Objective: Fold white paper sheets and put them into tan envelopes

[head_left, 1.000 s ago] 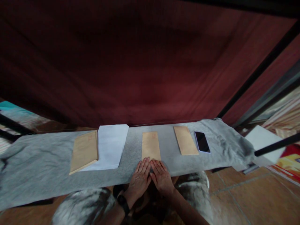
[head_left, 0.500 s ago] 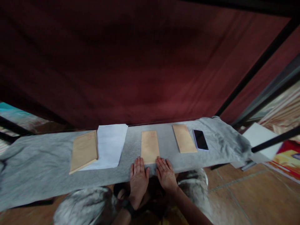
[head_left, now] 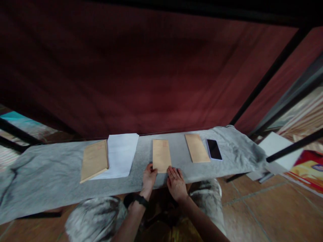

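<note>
A brown paper envelope (head_left: 161, 155) lies flat in front of me on the grey cloth, a faint reddish mark near its upper right. At its lower left corner my left hand (head_left: 149, 177) pinches the edge between thumb and curled fingers; a dark band circles that wrist. My right hand (head_left: 176, 181) rests flat at the lower right corner, fingers stretched out over the cloth and touching the envelope's edge. Left of it lies a stack of white paper (head_left: 122, 154), partly covered by more brown envelopes (head_left: 94, 159). Another brown envelope (head_left: 197, 148) lies to the right.
A phone (head_left: 214, 149) with a dark screen lies beyond the right envelope. Grey cloth (head_left: 50, 178) covers the narrow bench. A dark red curtain (head_left: 151, 84) hangs behind it, and a black metal bar (head_left: 272, 77) slants at the right. My knees are below the front edge.
My left hand has gone from lying flat with fingers stretched to pinching the envelope's lower left corner. My right hand stays nearly in place. The view has shifted slightly.
</note>
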Demonstrator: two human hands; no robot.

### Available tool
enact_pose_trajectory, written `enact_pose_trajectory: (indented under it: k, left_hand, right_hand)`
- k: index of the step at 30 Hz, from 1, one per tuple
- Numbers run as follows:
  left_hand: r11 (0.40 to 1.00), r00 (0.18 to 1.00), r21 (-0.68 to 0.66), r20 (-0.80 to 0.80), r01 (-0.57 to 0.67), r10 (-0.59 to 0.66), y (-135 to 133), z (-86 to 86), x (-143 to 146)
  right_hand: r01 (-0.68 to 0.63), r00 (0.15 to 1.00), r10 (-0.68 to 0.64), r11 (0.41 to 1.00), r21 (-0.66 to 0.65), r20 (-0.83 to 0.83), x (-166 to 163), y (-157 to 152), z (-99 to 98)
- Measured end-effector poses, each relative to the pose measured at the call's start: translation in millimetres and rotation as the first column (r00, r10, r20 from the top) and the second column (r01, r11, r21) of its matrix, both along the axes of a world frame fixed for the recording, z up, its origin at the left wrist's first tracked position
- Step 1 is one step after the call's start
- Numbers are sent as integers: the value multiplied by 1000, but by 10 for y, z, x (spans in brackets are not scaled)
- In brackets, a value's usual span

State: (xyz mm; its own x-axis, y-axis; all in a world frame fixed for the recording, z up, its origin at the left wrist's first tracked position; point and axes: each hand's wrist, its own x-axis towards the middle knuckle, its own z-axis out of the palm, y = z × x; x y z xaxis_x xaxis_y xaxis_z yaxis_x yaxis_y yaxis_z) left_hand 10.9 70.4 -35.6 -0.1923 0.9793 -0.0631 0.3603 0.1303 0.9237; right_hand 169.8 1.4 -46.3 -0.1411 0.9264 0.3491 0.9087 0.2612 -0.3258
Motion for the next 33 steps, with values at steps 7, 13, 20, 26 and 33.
enact_pose_trajectory:
  k: [7, 13, 20, 26, 33]
  left_hand:
    - [993, 981, 95, 176, 66, -82, -137, 389, 375]
    - [997, 985, 79, 171, -12, -2, -204, 387, 453]
    - [988, 964, -79, 241, 136, -113, -249, 274, 308]
    - [985, 987, -134, -101, 110, -124, -122, 260, 130]
    - [984, 802, 12, -582, 175, -136, -241, 178, 47]
  right_hand:
    - [73, 983, -87, 993, -88, -165, -29, 222, 316]
    - [-46, 333, -267, 953, -298, -905, -26, 362, 406]
    - [-273, -62, -440, 871, -409, -896, -180, 216, 351]
    - [-249, 465, -347, 831, -497, -814, 61, 155, 216]
    - [-139, 979, 131, 989, -43, -157, 333, 50, 140]
